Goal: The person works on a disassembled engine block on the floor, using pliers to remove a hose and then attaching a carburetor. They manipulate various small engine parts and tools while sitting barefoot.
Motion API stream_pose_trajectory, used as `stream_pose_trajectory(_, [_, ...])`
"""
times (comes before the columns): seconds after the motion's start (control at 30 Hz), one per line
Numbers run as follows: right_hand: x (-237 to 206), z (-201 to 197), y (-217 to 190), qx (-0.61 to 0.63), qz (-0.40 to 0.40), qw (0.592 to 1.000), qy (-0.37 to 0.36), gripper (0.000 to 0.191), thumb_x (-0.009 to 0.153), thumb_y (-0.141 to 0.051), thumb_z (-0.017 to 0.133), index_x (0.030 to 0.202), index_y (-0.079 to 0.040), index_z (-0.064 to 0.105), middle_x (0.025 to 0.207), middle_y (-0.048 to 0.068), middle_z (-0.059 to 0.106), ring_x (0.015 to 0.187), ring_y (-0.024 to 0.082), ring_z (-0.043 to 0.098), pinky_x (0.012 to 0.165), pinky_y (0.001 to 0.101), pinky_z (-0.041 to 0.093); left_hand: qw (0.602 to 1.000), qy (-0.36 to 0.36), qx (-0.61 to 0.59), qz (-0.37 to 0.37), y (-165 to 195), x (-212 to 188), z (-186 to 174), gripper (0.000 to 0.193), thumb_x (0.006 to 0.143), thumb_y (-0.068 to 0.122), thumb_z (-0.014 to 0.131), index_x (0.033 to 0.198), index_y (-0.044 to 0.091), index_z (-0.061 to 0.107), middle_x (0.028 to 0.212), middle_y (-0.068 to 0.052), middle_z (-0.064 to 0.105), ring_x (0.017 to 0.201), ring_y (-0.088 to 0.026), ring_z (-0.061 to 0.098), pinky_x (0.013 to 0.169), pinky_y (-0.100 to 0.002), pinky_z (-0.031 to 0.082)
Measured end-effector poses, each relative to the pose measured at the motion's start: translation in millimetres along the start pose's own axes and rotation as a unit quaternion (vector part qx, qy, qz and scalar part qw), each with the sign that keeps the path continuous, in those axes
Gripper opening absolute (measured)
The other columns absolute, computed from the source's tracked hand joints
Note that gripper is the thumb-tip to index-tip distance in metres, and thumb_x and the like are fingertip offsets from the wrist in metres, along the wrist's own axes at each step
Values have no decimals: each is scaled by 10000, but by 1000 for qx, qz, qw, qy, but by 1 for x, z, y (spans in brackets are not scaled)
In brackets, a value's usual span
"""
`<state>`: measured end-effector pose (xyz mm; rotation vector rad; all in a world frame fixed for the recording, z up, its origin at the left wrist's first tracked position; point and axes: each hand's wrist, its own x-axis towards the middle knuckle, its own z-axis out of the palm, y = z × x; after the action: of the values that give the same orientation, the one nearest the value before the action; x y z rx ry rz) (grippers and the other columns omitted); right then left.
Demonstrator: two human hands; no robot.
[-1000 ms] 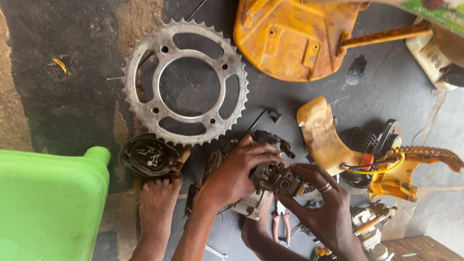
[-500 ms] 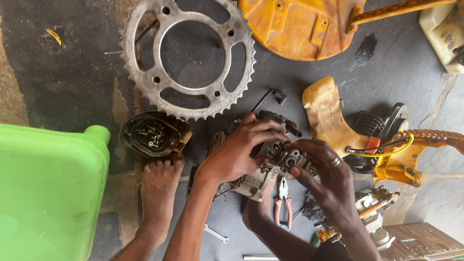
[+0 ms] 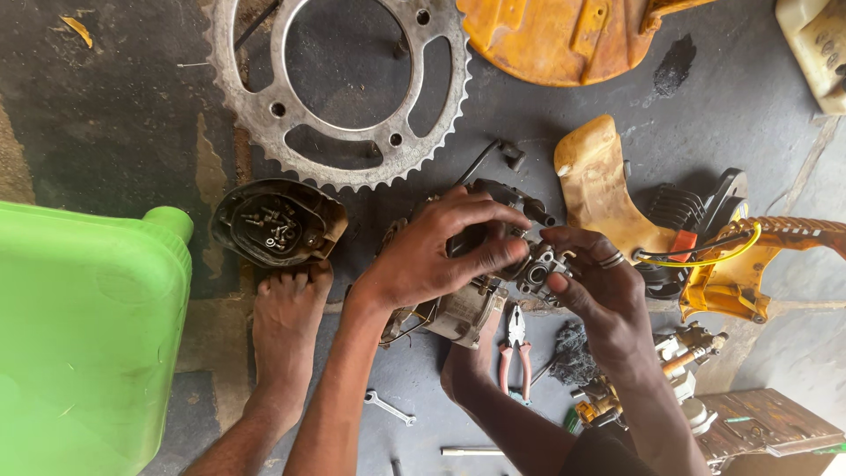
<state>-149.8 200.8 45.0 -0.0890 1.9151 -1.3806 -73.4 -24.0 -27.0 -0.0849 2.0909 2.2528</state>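
Head view shows both hands, left hand [image 3: 432, 251] and right hand [image 3: 595, 286], fingers pinching a small metal carburettor [image 3: 536, 269] mid-frame above the pliers [image 3: 515, 345]; best gripped steadily.

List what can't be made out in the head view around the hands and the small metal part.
- Small metal part: mostly covered by the left hand and right hand; its shape and how it is gripped are unclear.
- Engine block: top hidden under the left hand.
- Sprocket: cut off by the top edge.
- Green container: cut off by the left edge.
- Screws in the dark cover: too small to count.
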Motion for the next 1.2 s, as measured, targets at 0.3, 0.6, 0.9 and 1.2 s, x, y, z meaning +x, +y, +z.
stream_pose_trajectory(0.3, [-5, 9, -31, -39, -160, 986, 11, 576, 967, -377, 782, 1364, -12, 580, 1297, 101, 617, 1236, 177, 580, 1212, 369, 425, 987, -71, -140, -46, 8, 0, -6, 589, 869, 419, 768, 1368, 125, 661, 937, -47, 788, 980, -145, 743, 1055, -384, 519])
stream_pose_trajectory(0.6, [11, 18, -35, -221, -164, 961, 20, 676, 903, -509, 784, 1367, -47, 615, 1360, 71, 540, 1300, 200, 520, 1126, 360, 432, 987, -62, -145, -32, 5, -2, -5, 543, 885, 352, 790, 1362, 117, 680, 930, -38, 782, 968, -137, 740, 1109, -387, 497])
stream_pose_trajectory(0.9, [12, 6, -20, -196, -138, 971, -5, 691, 840, -529, 807, 1388, -141, 646, 1412, 55, 527, 1322, 178, 509, 1168, 342, 432, 987, -69, -145, -28, 1, -2, -4, 539, 892, 356, 773, 1371, 132, 672, 949, -27, 788, 984, -132, 740, 1086, -382, 518])
stream_pose_trajectory(1.2, [22, -3, -18, -155, -142, 977, -16, 850, 795, -605, 858, 1448, -158, 547, 1482, 57, 439, 1426, 197, 435, 1168, 384, 398, 992, -68, -102, -38, -2, -2, -3, 534, 889, 380, 762, 1361, 147, 674, 955, -29, 758, 960, -131, 721, 972, -383, 558])
